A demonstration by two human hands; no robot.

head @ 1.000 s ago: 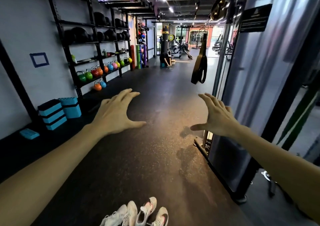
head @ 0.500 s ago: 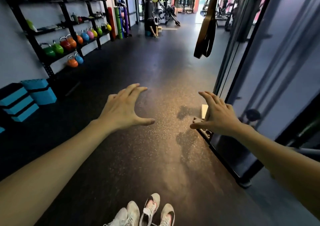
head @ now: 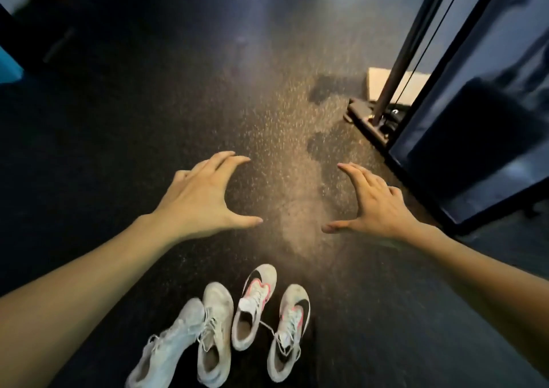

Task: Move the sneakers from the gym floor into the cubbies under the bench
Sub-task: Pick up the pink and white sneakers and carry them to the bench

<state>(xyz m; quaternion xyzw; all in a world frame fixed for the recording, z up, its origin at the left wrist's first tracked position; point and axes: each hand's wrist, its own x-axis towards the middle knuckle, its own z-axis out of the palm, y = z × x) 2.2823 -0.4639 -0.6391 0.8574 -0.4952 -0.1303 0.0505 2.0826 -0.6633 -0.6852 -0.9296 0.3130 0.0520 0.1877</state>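
Four sneakers sit on the dark speckled rubber gym floor (head: pixel 184 96) at the bottom middle of the view, toes pointing away from the person. The two on the left are a plain white pair: the left white sneaker (head: pixel 166 349) leans with its toe angled toward its partner, the right white sneaker (head: pixel 214 331), and the two touch along their sides. Just beside them stand two white sneakers with black swooshes and pink trim, the nearer-middle swoosh sneaker (head: pixel 253 307) slightly ahead of the outer swoosh sneaker (head: pixel 289 328); a loose lace trails between them. All four lie on the floor, untouched, and no cubbies or bench show here. Above the shoes, both bare forearms reach forward. The left hand (head: pixel 202 197) hovers over the floor beyond the white pair, palm down, fingers spread and gently bent, thumb stretched toward the middle, holding nothing. The right hand (head: pixel 377 206) mirrors it over the floor beyond the swoosh pair, fingers splayed, thumb pointing inward, also empty. A warm patch of light falls on the floor between and beyond the hands. At the right stands a dark machine frame (head: pixel 463 138) with an upright post (head: pixel 407 48) on a black base, a pale block (head: pixel 383 83) behind it. At the far left edge a blue block (head: pixel 9 66) shows, blurred.
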